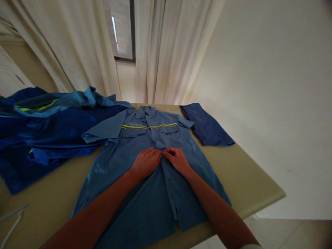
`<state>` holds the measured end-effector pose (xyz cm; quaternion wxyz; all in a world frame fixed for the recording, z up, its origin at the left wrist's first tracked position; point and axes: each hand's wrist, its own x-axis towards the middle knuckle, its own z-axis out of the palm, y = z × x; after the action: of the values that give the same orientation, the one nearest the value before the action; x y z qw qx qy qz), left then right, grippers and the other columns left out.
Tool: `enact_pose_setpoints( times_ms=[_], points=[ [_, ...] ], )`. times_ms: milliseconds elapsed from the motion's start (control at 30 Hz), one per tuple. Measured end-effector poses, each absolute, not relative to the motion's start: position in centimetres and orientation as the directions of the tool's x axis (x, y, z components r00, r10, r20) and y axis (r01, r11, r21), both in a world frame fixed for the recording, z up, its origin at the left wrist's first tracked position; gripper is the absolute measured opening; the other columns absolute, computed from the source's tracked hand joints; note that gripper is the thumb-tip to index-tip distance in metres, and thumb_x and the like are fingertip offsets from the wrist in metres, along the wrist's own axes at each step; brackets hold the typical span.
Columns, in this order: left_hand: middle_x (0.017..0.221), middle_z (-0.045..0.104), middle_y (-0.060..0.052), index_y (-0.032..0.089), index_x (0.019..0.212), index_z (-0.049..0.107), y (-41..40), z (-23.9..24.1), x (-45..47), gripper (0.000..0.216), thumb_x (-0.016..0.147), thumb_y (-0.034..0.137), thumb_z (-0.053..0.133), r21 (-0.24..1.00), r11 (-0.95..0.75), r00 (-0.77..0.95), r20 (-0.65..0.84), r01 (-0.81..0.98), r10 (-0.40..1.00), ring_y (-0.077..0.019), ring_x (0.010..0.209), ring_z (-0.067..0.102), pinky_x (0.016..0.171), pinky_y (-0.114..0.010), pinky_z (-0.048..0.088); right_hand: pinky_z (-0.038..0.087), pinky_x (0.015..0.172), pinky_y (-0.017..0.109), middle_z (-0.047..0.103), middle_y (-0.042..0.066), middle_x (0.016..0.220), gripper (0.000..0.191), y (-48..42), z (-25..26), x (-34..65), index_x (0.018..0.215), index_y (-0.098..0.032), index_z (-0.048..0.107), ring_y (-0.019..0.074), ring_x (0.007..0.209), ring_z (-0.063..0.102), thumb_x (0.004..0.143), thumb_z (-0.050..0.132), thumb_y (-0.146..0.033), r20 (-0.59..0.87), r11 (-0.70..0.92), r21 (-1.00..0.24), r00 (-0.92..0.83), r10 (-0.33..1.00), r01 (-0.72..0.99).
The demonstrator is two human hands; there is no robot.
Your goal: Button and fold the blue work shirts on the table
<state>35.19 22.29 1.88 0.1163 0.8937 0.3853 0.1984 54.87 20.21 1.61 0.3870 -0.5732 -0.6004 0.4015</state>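
Note:
A blue short-sleeved work shirt (181, 141) lies front up on the table, its collar toward the far side and a yellow-green stripe across the chest. Below the chest pockets, my left hand (147, 162) pinches the front placket. Close beside it, my right hand (177, 159) pinches the other front edge at the same spot. The fingertips nearly meet and cover whatever button is there. Above my hands the placket lies closed, with a button showing. Below them the two front edges hang apart, with a button and a buttonhole visible.
Blue garments with yellow-green stripes (52, 128) are heaped at the left of the table (249, 183). A folded dark blue garment (207, 126) rests at the far right. Part of a white object (12, 224) shows at the near left. Curtains and a wall stand behind.

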Motion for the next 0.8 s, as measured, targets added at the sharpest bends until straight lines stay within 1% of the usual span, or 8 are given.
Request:
enact_pose_setpoints(
  times_ms=[133,233,333,433,567,633,667,800],
  points=[
    [0.103,0.075,-0.006,0.023,0.117,0.061,22.8,2.0,35.0,0.025,0.106,0.037,0.044,0.458,-0.634,0.640,0.167,0.623,0.750,-0.0227,0.093,0.071,0.083,-0.033,0.051,0.043,0.060,0.024,0.066,-0.001,0.074,0.027,20.2,2.7,55.2,0.093,-0.018,0.070,0.0132,0.063,0.056,0.089,0.067,-0.045,0.096,0.106,-0.911,-0.046,0.994,0.398],
    [0.092,0.075,-0.006,0.022,0.110,0.063,22.5,3.0,34.7,0.031,0.106,0.042,0.040,0.435,-0.586,0.616,0.089,0.683,0.783,-0.0238,0.083,0.071,0.075,-0.033,0.050,0.041,0.060,0.025,0.062,-0.002,0.069,0.028,19.1,4.9,55.7,0.083,-0.019,0.064,0.0131,0.062,0.054,0.089,0.070,-0.046,0.173,0.177,-0.834,-0.056,0.983,0.523],
    [0.084,0.074,-0.006,0.024,0.090,0.069,21.4,4.7,34.3,0.030,0.102,0.039,0.046,0.470,-0.618,0.718,-0.049,0.630,0.695,-0.0234,0.078,0.071,0.069,-0.031,0.047,0.036,0.059,0.026,0.063,0.000,0.068,0.033,16.1,7.2,55.6,0.076,-0.021,0.062,0.0147,0.062,0.055,0.088,0.076,-0.048,0.116,0.224,-0.642,-0.197,0.974,0.733],
    [0.087,0.074,-0.003,0.026,0.090,0.070,19.5,6.0,34.0,0.008,0.089,0.032,0.064,0.559,-0.679,0.852,-0.103,0.476,0.513,-0.0223,0.079,0.070,0.065,-0.030,0.046,0.033,0.059,0.029,0.069,0.005,0.079,0.030,12.2,7.9,54.4,0.084,-0.021,0.067,0.0194,0.067,0.061,0.082,0.082,-0.046,0.014,0.203,-0.418,-0.217,0.976,0.885],
    [0.100,0.072,-0.006,0.024,0.095,0.067,17.2,5.8,34.6,0.012,0.086,0.018,0.062,0.507,-0.692,0.813,-0.029,0.514,0.582,-0.0247,0.090,0.070,0.074,-0.033,0.050,0.033,0.060,0.029,0.072,0.010,0.091,0.011,9.3,6.7,53.3,0.095,-0.019,0.069,0.0216,0.072,0.064,0.085,0.071,-0.023,-0.023,0.118,-0.262,-0.128,0.991,0.958],
    [0.105,0.071,-0.007,0.023,0.096,0.064,16.5,5.5,34.9,0.011,0.090,0.018,0.057,0.480,-0.679,0.788,-0.042,0.555,0.614,-0.0248,0.092,0.070,0.077,-0.034,0.051,0.035,0.062,0.028,0.071,0.008,0.087,0.007,9.1,6.2,53.8,0.088,-0.020,0.068,0.0195,0.072,0.063,0.085,0.063,-0.015,0.027,0.098,-0.324,-0.095,0.995,0.941],
    [0.107,0.070,-0.008,0.023,0.097,0.064,16.2,5.3,35.1,0.012,0.093,0.018,0.054,0.462,-0.678,0.780,-0.048,0.572,0.624,-0.0248,0.092,0.069,0.078,-0.035,0.051,0.036,0.063,0.028,0.070,0.006,0.082,0.008,9.2,6.0,54.2,0.084,-0.020,0.067,0.0184,0.070,0.061,0.087,0.061,-0.016,0.059,0.093,-0.405,-0.076,0.995,0.909],
    [0.107,0.069,-0.010,0.022,0.103,0.061,15.3,5.0,35.4,0.016,0.097,0.018,0.047,0.412,-0.669,0.749,-0.054,0.618,0.660,-0.0265,0.095,0.069,0.080,-0.037,0.052,0.038,0.059,0.026,0.058,-0.001,0.064,0.026,9.5,5.2,56.1,0.077,-0.020,0.064,0.0150,0.061,0.052,0.092,0.064,-0.040,0.085,0.059,-0.798,0.016,0.996,0.600]
  ],
)
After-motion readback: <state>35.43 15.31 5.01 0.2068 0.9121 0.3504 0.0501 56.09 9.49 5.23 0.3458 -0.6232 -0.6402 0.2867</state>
